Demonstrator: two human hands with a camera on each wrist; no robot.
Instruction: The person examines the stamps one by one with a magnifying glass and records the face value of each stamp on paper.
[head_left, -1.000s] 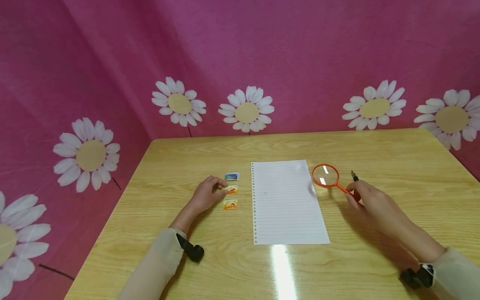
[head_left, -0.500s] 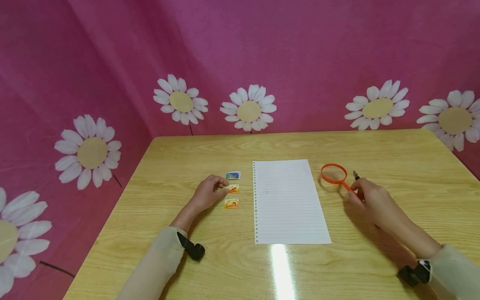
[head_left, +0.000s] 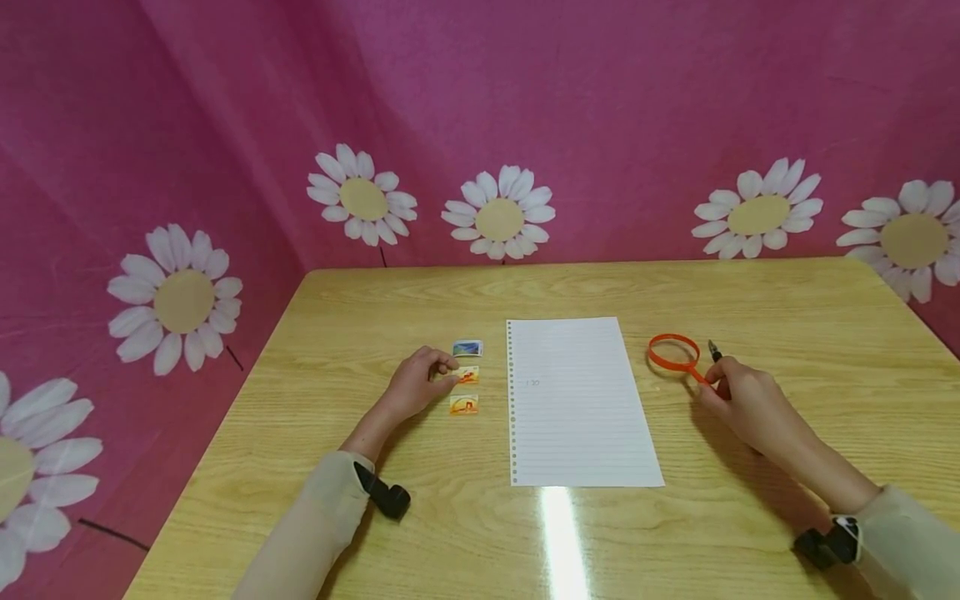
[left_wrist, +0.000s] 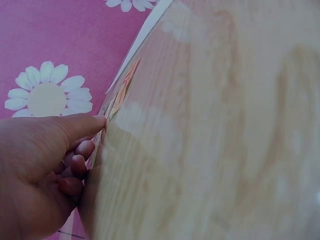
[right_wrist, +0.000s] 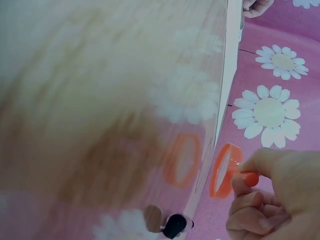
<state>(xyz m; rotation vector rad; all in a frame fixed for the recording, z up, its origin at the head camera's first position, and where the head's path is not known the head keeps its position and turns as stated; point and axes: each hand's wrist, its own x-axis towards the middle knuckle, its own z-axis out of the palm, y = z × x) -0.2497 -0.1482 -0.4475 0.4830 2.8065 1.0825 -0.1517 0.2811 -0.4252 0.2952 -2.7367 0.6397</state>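
In the head view my left hand [head_left: 418, 383] rests at the left edge of a small orange-and-yellow stamp-like picture [head_left: 468, 375], the middle one of three in a column. Above it lies a blue picture [head_left: 468, 348], below it another orange one [head_left: 464, 405]. The left thumb is extended to the table, the other fingers loosely bent. My right hand [head_left: 750, 404] pinches the handle of an orange-red magnifying glass [head_left: 672, 365] between thumb and fingers, the lens held tilted over the table. A pen [head_left: 714, 350] with a metal nib lies under that hand, mostly hidden.
A lined, punched sheet of paper [head_left: 581, 417] with faint writing lies between the hands. The wooden table [head_left: 390, 308] is glossy and reflects light. A pink curtain [head_left: 600, 100] with daisies borders its back and left sides.
My right hand has drawn the magnifying glass a little to the right, away from the paper, and its lens has tilted. My left hand stays beside the middle picture.
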